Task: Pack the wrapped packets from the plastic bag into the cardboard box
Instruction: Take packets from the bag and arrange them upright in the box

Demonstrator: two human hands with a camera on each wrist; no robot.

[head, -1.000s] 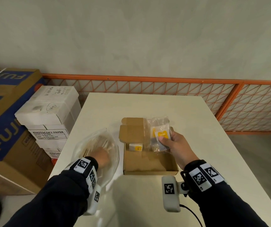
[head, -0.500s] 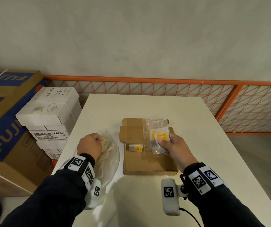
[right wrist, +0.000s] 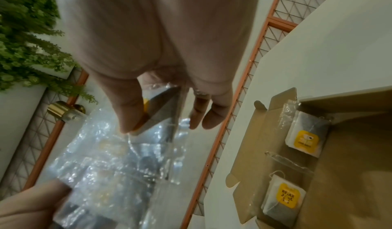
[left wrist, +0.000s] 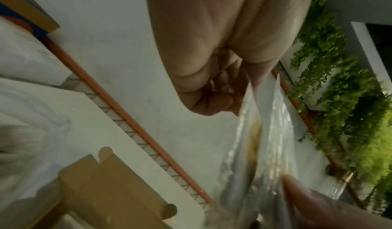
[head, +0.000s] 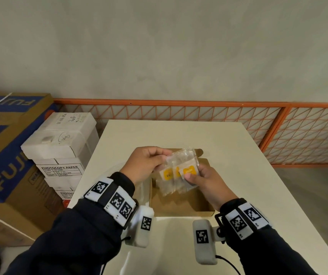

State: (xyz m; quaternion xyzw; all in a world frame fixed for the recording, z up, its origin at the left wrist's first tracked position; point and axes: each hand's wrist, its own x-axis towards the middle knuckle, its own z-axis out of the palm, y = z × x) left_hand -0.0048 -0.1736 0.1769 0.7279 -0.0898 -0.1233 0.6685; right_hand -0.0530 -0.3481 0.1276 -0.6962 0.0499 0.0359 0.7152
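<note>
Over the open cardboard box [head: 181, 205] both hands hold a small fan of clear wrapped packets [head: 179, 171] with yellow labels. My left hand [head: 164, 156] pinches their top edge; in the left wrist view its curled fingers [left wrist: 214, 102] meet the crinkled wrap [left wrist: 269, 132]. My right hand [head: 190, 178] pinches the lower right packet, thumb on its label. The right wrist view shows two more packets [right wrist: 304, 138] [right wrist: 284, 197] lying along the far wall of the box [right wrist: 356, 174]. The plastic bag [head: 142, 193] lies left of the box, mostly hidden by my left wrist.
The white table [head: 238, 147] has bare surface behind and right of the box. White photocopy-paper boxes [head: 60, 147] and a large brown carton [head: 6, 155] stand off its left edge. An orange mesh fence [head: 198, 114] runs behind it.
My left hand came out of the plastic bag with a packet and moved right to meet the right hand. Both now hold the packets together above the box.
</note>
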